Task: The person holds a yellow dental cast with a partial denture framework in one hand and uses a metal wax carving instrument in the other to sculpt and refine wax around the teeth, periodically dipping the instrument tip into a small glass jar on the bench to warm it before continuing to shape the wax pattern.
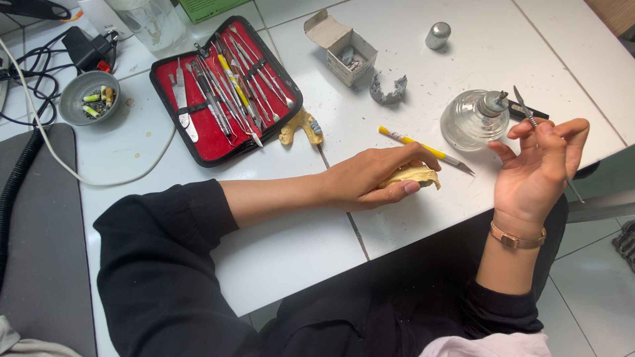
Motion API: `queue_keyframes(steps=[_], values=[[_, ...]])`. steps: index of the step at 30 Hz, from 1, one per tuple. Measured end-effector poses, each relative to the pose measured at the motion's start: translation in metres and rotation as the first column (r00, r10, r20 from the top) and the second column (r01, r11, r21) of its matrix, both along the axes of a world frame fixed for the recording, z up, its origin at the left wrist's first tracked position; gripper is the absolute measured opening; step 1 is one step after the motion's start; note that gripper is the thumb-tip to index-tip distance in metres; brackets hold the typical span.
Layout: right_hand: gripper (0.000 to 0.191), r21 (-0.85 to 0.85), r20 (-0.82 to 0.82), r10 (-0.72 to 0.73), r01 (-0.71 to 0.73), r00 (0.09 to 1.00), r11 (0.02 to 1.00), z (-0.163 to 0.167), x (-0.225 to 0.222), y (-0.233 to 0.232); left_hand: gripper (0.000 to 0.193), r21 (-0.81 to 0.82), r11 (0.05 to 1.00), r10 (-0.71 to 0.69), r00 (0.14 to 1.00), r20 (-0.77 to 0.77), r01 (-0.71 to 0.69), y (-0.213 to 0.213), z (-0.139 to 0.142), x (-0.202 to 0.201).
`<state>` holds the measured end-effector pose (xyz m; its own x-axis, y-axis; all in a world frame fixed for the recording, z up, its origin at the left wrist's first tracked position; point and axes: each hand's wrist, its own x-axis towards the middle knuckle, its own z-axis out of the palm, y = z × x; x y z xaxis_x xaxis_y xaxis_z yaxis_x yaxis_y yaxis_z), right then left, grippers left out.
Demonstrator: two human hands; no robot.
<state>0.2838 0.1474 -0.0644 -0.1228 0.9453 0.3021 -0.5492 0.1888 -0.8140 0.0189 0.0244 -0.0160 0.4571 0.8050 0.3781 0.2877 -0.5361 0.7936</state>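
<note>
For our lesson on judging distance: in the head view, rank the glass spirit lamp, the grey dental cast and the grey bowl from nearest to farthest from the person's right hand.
From the right hand:
1. Glass spirit lamp, just left of the fingers.
2. Grey dental cast, mid-table, beside the small box.
3. Grey bowl, far left, past the red tool case.

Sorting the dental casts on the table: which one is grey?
The grey cast beside the open cardboard box; the other two, under the left hand and beside the red case, are yellow.

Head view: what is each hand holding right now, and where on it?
Left hand cups the yellow plaster dental cast from above, on the table. Right hand pinches the thin metal carving instrument at mid-shaft, tip pointing up.
</note>
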Motion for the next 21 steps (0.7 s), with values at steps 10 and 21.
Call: queue_keyframes(steps=[10,21], values=[[0.019,0.011,0.0,-0.004,0.004,1.0,1.0,-0.0035,0.0013,-0.0005,0.038,-0.028,1.0,-0.002,1.0,0.01,0.003,0.0012,-0.0024,0.0009],[0.021,0.015,-0.024,0.008,-0.007,1.0,1.0,-0.0039,-0.0005,-0.0002,0.039,-0.021,1.0,-0.012,1.0,0.006,0.012,0.0026,-0.0029,0.0]])
